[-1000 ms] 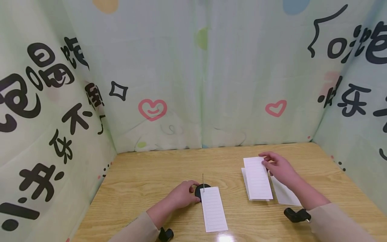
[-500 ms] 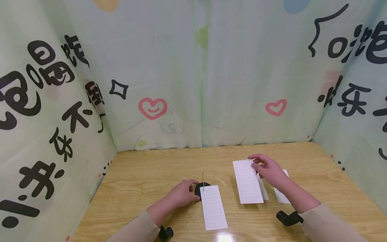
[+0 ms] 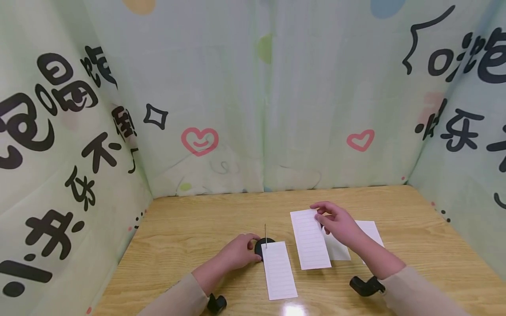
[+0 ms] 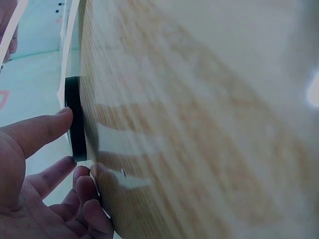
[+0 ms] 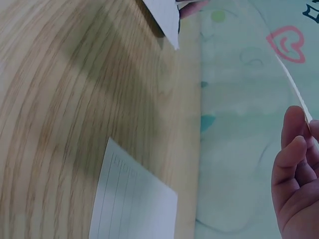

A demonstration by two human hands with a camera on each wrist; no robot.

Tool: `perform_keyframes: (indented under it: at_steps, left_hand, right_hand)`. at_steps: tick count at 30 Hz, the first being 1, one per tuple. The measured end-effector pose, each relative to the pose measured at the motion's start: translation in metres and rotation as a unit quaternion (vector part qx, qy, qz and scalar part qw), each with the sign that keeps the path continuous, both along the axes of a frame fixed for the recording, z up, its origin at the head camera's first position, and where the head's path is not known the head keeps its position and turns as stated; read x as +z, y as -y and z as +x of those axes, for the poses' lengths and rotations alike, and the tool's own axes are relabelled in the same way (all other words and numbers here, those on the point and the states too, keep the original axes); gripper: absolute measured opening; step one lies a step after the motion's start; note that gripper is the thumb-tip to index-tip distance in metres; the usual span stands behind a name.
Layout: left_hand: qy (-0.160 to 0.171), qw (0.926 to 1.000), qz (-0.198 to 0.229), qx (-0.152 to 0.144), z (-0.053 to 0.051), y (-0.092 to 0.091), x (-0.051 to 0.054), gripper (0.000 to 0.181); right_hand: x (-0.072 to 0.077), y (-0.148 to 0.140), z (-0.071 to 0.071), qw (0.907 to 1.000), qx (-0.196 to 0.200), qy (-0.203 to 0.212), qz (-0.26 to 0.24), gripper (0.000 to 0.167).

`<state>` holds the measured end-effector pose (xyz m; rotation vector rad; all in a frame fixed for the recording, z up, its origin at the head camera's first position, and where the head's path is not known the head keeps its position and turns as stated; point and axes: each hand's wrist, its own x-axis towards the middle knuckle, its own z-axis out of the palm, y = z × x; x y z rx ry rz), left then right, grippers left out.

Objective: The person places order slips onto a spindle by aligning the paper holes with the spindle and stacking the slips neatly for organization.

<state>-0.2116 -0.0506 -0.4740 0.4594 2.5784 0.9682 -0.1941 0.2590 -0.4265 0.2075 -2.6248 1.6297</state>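
Observation:
A black round base with a thin upright spike, like a bill spike, stands mid-table. My left hand pinches its edge, with the thumb on one side in the left wrist view. One lined paper slip hangs at the spike by its upper left corner, its lower end toward me. Up and to the right, my right hand pinches another lined slip by its upper right corner. In the right wrist view this slip appears nearly edge-on.
Two more paper slips lie right of the spike: one partly behind the held slip, the other partly hidden by my right forearm. The wooden table ends at a printed curtain behind and at both sides.
My right hand has moved left with the held slip, away from the slips on the table and closer to the spike. My left hand stays at the base.

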Motion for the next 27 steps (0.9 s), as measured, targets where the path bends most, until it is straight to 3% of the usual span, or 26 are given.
perform_keyframes:
  at_steps: [27]
  left_hand:
    - [-0.006, 0.9999, 0.01, -0.008, -0.002, 0.002, 0.0, 0.051]
  right_hand:
    - [0.011, 0.04, 0.008, 0.9988, 0.032, 0.017, -0.034, 0.03]
